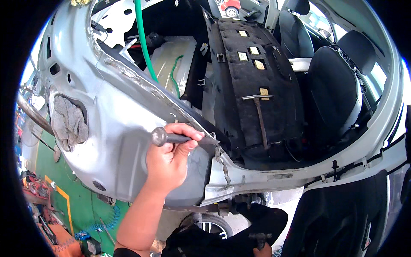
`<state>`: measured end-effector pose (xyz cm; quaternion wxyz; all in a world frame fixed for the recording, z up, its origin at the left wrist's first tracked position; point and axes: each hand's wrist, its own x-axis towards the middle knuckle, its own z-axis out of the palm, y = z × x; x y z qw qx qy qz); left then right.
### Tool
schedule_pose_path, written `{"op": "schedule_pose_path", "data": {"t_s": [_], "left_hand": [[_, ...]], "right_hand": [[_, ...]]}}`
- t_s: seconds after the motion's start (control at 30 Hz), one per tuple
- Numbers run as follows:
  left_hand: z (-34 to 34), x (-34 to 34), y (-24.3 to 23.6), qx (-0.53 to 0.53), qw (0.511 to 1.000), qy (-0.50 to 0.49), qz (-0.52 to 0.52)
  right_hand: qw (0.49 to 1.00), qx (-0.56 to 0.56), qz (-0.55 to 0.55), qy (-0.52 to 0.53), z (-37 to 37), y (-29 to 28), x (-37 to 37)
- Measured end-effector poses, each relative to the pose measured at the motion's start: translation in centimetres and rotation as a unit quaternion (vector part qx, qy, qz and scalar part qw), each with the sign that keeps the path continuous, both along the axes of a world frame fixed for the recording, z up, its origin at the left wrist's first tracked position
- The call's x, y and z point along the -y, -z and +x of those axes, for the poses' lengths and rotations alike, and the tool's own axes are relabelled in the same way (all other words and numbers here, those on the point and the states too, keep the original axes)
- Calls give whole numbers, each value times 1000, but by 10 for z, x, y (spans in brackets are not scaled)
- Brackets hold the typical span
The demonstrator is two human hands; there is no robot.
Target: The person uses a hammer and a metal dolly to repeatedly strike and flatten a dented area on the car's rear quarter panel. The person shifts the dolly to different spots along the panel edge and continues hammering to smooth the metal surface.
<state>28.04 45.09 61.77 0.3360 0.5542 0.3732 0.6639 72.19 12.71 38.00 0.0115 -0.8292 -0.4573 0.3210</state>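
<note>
My left hand (169, 165) is closed round a cold chisel (179, 138) with a broad, mushroomed head. Its blade end points right, at the torn metal seam (221, 165) along the edge of the silver car body's rear opening. Low in the picture, my right hand (263, 251) is closed on the handle of a hammer (260, 237), whose dark head rises above the fist. Most of that hand is cut off by the lower edge. The silver body panel (124, 124) lies under and beyond my left hand.
A pick hammer (259, 118) lies on the black folded seat back (239, 85). A green hose (143, 47) hangs into the car. Grey cloth (68, 122) fills a panel opening. At right are a front seat (334, 92) and a black door panel (342, 214); a wheel (216, 225) sits below.
</note>
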Motion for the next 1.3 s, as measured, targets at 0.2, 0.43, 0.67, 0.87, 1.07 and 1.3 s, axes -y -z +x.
{"op": "schedule_pose_path", "data": {"t_s": [0.2,0.43,0.67,0.87,1.07,1.3], "left_hand": [[7,2,13,16,999,-9,-37],[18,-2,23,69,994,-67,-53],[16,3,25,-37,995,-79,-37],[24,-1,24,44,992,-105,-59],[28,-6,29,83,989,-110,-46],[24,-6,23,42,991,-100,-78]], "right_hand": [[1000,7,-8,29,-15,-7,-11],[999,34,23,-15,-9,2,-17],[994,85,26,-60,8,8,-20],[987,116,19,-108,-18,-58,-48],[982,-27,145,-117,-91,-248,-147],[798,64,405,-441,-236,-413,-241]]}}
